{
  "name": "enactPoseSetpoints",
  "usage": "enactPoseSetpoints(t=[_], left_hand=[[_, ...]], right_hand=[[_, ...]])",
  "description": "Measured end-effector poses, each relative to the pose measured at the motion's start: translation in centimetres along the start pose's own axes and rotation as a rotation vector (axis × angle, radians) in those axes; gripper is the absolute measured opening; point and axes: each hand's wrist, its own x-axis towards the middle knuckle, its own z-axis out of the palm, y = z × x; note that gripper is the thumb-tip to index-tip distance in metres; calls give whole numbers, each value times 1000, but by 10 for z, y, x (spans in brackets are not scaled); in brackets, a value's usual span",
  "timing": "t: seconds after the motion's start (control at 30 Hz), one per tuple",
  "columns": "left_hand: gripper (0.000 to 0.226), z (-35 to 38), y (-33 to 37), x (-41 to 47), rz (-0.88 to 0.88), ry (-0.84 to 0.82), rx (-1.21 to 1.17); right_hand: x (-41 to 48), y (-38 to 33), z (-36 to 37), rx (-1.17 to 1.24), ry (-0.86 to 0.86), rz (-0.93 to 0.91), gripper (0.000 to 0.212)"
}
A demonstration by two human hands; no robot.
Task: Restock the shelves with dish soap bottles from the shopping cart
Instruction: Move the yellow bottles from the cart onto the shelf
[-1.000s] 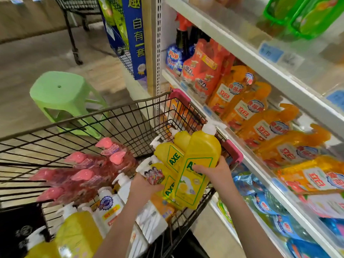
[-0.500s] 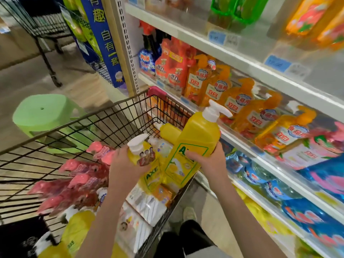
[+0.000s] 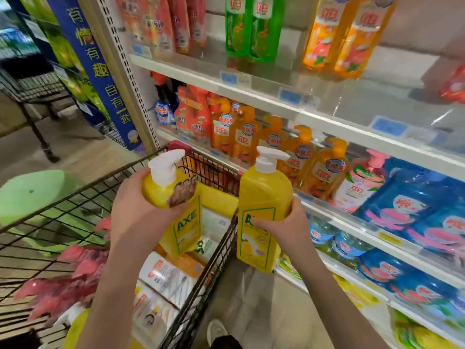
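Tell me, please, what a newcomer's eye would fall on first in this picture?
Two yellow AXE dish soap pump bottles fill the centre: the left hand grips the left bottle above the shopping cart, the right hand holds the right bottle just outside it, by the shelves. Behind them stands a row of orange pump bottles.

Inside the shopping cart [image 3: 211, 172], pink-capped bottles [image 3: 75, 275] smear with blur; we cannot count them. Just right of the cart, the right hand [image 3: 284, 227] covers the label of the yellow bottle [image 3: 264, 192] past its first letter. Above the cart, shelf price tags [image 3: 289, 96] are too blurred to read.
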Motion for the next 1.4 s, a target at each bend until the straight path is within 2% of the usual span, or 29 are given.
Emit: enactPoseSetpoints(t=[0.13, 0.3, 0.4, 0.57, 0.83, 0.93, 1.0, 1.17, 1.4], left_hand=[[91, 6, 42, -30, 126, -51, -18], [87, 49, 79, -85, 260, -203, -71], [87, 90, 95, -127, 295, -350, -112], [84, 171, 101, -197, 417, -620, -38], [76, 280, 119, -312, 677, -966, 95], [62, 308, 132, -347, 778, -1040, 71], [68, 323, 146, -367, 845, -1122, 129], [78, 356, 187, -421, 975, -1207, 122], [77, 416, 241, -484, 1032, -1320, 84]], right_hand=[[-21, 27, -48, -16, 82, 33, 79], [-61, 75, -117, -45, 223, 113, 77], [-94, 106, -159, -14, 325, 193, 76], [-157, 163, -221, 11, 532, 338, 67], [-279, 254, -291, 30, 901, 716, 68], [-320, 275, -308, 78, 1033, 815, 63], [-342, 287, -316, 102, 1106, 863, 64], [-375, 313, -338, 129, 1246, 969, 66], [-384, 320, -398, 153, 1387, 988, 63]])
